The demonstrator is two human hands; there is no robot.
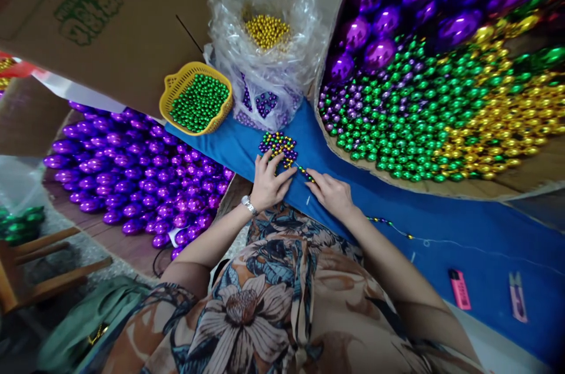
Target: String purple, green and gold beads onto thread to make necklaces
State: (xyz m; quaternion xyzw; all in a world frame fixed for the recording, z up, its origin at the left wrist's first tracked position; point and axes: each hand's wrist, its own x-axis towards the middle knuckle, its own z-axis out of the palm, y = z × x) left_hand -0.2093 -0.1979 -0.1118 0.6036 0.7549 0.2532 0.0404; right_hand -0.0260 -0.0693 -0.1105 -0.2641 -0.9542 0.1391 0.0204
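Small purple, green and gold beads lie in a flat pile (278, 143) on the blue cloth (353, 171). My left hand (270, 182) rests over the near edge of this pile, fingers spread, with the fingertips touching beads. Just to the right, my right hand (331, 196) pinches a beaded string (303, 172) between thumb and forefinger. More beads of the string (379, 220) show beyond my right wrist, and its thin clear thread trails off to the right across the cloth.
A yellow basket (165, 100) of green beads and a clear plastic bag (304, 26) with gold and purple beads stand behind the pile. Boxes of shiny beads flank the cloth. A pink lighter-like item (460, 290) and thread snips (517, 297) lie at right.
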